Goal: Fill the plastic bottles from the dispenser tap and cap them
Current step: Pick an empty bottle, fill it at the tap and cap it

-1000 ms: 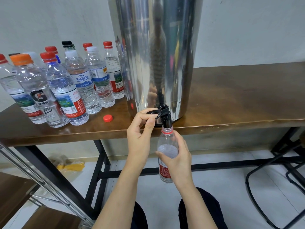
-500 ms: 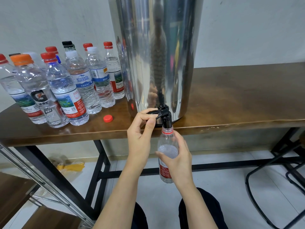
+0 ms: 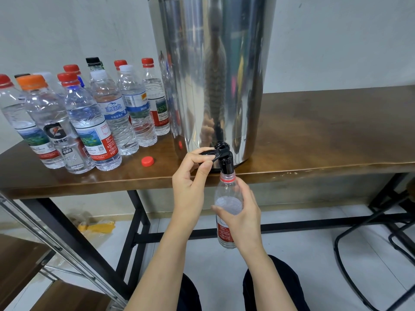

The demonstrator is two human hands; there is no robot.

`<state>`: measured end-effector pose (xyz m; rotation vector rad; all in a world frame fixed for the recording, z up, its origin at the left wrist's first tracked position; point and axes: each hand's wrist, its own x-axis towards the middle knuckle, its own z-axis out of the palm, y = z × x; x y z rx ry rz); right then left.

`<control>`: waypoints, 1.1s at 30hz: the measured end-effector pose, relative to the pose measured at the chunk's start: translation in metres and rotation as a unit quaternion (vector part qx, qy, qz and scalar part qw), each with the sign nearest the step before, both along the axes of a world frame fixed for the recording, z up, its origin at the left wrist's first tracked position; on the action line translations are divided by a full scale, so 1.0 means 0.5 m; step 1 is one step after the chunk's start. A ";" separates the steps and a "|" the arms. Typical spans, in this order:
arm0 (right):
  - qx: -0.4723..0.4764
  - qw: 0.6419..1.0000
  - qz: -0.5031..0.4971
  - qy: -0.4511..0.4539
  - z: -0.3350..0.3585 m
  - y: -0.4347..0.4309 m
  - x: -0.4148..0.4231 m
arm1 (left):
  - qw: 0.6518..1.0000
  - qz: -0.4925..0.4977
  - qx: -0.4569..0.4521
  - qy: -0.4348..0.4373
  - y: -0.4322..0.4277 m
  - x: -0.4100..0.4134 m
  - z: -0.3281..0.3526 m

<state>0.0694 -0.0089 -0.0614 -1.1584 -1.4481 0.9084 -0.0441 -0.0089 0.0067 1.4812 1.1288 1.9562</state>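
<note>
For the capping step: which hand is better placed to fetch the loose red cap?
Probably left: the left hand pinches the black tap lever, nearer the red plastic cap; the right hand grips the clear plastic bottle.

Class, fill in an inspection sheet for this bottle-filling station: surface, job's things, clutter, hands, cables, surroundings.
Surface: brown wooden table on a black metal frame.
Job's things: the steel dispenser stands on the table, and its black tap overhangs the front edge. An uncapped bottle is held with its mouth at the spout and has some water inside. Capped bottles stand at the left, with a loose red cap lying beside them.
Clutter: yellow wrapper on the floor under the table.
Hands: left hand pinches the tap's lever; right hand grips the uncapped bottle.
Cables: nothing seen.
Surroundings: white wall behind; metal rack at the left.
</note>
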 end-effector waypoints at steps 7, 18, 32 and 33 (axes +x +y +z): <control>-0.002 1.000 0.003 0.005 0.004 -0.002 0.001 | 1.000 -0.003 0.011 0.003 0.001 0.001 -0.001; -0.006 1.000 0.001 0.011 0.006 -0.006 -0.001 | 1.000 -0.018 0.001 -0.016 0.000 0.001 -0.003; -0.007 1.000 0.001 0.005 0.005 -0.003 0.000 | 1.000 -0.021 0.007 -0.010 -0.002 0.002 0.002; -0.006 1.000 0.002 0.004 0.005 -0.002 0.000 | 1.000 -0.022 0.007 -0.012 -0.002 0.002 0.002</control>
